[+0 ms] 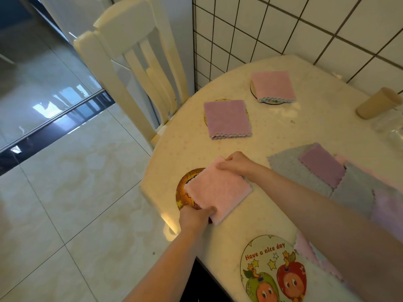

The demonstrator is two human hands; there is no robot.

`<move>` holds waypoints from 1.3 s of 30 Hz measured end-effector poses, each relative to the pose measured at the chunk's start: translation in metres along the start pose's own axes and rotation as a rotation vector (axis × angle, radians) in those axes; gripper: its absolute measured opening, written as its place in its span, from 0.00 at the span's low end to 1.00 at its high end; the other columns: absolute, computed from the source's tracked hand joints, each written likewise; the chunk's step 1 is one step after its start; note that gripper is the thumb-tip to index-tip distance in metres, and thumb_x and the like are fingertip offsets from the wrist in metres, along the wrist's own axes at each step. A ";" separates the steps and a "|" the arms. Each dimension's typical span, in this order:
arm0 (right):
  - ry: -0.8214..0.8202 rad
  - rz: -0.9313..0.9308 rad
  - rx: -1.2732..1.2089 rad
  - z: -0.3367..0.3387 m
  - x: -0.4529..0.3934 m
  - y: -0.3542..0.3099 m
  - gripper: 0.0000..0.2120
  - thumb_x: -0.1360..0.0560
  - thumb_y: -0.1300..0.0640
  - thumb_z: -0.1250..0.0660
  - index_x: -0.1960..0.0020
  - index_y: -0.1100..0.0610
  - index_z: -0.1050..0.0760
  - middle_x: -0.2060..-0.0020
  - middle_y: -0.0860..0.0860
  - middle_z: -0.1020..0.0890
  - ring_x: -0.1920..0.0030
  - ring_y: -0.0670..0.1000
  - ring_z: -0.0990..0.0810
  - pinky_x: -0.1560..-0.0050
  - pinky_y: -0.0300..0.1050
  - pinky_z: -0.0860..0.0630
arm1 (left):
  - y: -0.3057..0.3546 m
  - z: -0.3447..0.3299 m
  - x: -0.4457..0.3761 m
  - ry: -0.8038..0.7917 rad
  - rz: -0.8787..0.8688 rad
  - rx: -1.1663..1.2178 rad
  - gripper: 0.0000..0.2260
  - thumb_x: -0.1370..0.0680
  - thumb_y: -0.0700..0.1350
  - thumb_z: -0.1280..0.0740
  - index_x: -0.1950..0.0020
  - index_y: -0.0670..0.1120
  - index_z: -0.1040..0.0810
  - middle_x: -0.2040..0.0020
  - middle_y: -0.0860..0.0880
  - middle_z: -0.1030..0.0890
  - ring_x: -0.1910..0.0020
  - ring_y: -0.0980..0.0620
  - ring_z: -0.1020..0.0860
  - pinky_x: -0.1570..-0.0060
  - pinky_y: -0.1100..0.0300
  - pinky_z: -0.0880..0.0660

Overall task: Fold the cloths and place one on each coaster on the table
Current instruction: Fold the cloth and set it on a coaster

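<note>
Progress stands past halfway, I judge: a folded pink cloth (273, 86) and a folded purple cloth (227, 119) already lie on coasters in the upper middle of the frame. The left hand (194, 216) and right hand (237, 162) each pinch a corner of a third folded pink cloth (218, 189), fingers closed on it, over the orange coaster (185, 196) at centre. The "Have a nice day" coaster (267, 256) at bottom stays bare (unfolded cloths (357, 188) wait at right).

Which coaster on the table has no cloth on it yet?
The "Have a nice day" coaster nearest the camera, with the cartoon fruit. It lies bare; the two far coasters carry folded cloths, and both hands are setting a pink cloth on the orange one.
</note>
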State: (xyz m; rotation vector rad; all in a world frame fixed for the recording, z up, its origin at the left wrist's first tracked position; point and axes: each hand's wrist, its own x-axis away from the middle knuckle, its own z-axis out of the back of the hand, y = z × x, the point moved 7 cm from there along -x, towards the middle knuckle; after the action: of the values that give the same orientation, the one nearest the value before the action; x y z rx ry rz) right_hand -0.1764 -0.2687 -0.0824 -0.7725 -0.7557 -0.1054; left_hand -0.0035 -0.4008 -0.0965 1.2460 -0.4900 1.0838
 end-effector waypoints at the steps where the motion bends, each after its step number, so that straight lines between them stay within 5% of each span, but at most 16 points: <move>1: 0.001 0.000 -0.003 0.000 0.001 0.001 0.17 0.30 0.52 0.30 0.69 0.54 0.36 0.72 0.49 0.31 0.72 0.48 0.30 0.72 0.40 0.37 | -0.001 0.000 0.001 -0.028 0.011 0.040 0.12 0.34 0.44 0.22 0.64 0.43 0.24 0.66 0.46 0.23 0.67 0.48 0.25 0.60 0.56 0.23; 4: 0.019 0.030 -0.032 0.000 0.004 0.000 0.12 0.30 0.54 0.31 0.63 0.54 0.34 0.67 0.51 0.30 0.66 0.51 0.30 0.67 0.43 0.36 | -0.003 0.000 0.006 -0.114 0.033 0.136 0.09 0.31 0.41 0.24 0.62 0.42 0.24 0.67 0.45 0.24 0.71 0.51 0.28 0.71 0.62 0.30; 8: 0.035 0.079 -0.097 -0.003 0.015 -0.002 0.11 0.27 0.54 0.34 0.59 0.54 0.36 0.64 0.52 0.32 0.64 0.50 0.32 0.66 0.44 0.38 | 0.000 0.013 0.008 -0.145 -0.004 0.195 0.07 0.29 0.40 0.27 0.55 0.42 0.22 0.59 0.46 0.20 0.62 0.49 0.23 0.64 0.60 0.26; 12: 0.141 0.083 -0.160 -0.013 0.028 0.000 0.13 0.26 0.52 0.33 0.48 0.57 0.32 0.53 0.52 0.25 0.53 0.53 0.24 0.57 0.48 0.27 | 0.000 0.040 -0.002 -0.166 -0.048 0.121 0.09 0.29 0.41 0.28 0.53 0.38 0.21 0.56 0.41 0.18 0.58 0.44 0.20 0.55 0.53 0.21; 19: 0.356 -0.003 -0.201 -0.026 0.038 0.010 0.17 0.27 0.58 0.31 0.40 0.58 0.30 0.47 0.53 0.24 0.50 0.51 0.26 0.54 0.43 0.29 | 0.008 0.061 -0.029 -0.187 -0.174 -0.220 0.10 0.27 0.46 0.27 0.59 0.40 0.24 0.67 0.45 0.20 0.67 0.47 0.23 0.59 0.53 0.21; 23: 0.449 -0.012 -0.181 -0.029 0.039 0.011 0.13 0.27 0.58 0.31 0.44 0.56 0.29 0.53 0.50 0.24 0.54 0.50 0.26 0.61 0.39 0.33 | 0.018 0.064 -0.037 -0.135 -0.332 -0.491 0.11 0.28 0.51 0.29 0.61 0.45 0.25 0.66 0.45 0.17 0.64 0.46 0.19 0.57 0.49 0.21; 28: 0.654 0.020 -0.120 -0.022 0.056 0.015 0.12 0.25 0.55 0.33 0.44 0.54 0.29 0.53 0.48 0.23 0.54 0.49 0.22 0.53 0.44 0.24 | 0.034 0.071 -0.027 0.000 -0.532 -0.755 0.14 0.28 0.52 0.32 0.51 0.48 0.33 0.57 0.52 0.25 0.63 0.51 0.25 0.70 0.57 0.32; 34: 0.723 0.008 -0.131 -0.009 0.097 0.044 0.08 0.24 0.57 0.36 0.45 0.54 0.27 0.54 0.47 0.22 0.56 0.46 0.24 0.61 0.35 0.29 | 0.066 0.051 0.001 0.066 -1.030 -0.984 0.19 0.26 0.45 0.35 0.36 0.49 0.34 0.44 0.50 0.29 0.46 0.48 0.27 0.60 0.55 0.25; 39: 0.759 0.030 -0.165 0.008 0.147 0.088 0.06 0.24 0.58 0.36 0.47 0.53 0.26 0.56 0.46 0.22 0.55 0.45 0.23 0.60 0.32 0.31 | 0.073 0.004 0.031 -0.087 -1.150 -1.048 0.13 0.23 0.47 0.38 0.39 0.50 0.31 0.42 0.51 0.28 0.41 0.48 0.30 0.54 0.53 0.26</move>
State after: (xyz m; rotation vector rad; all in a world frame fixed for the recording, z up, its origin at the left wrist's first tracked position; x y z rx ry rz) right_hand -0.0419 -0.1739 -0.0349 -0.8198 -0.0137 -0.4118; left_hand -0.0511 -0.3966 -0.0330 0.4315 -0.2436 -0.2462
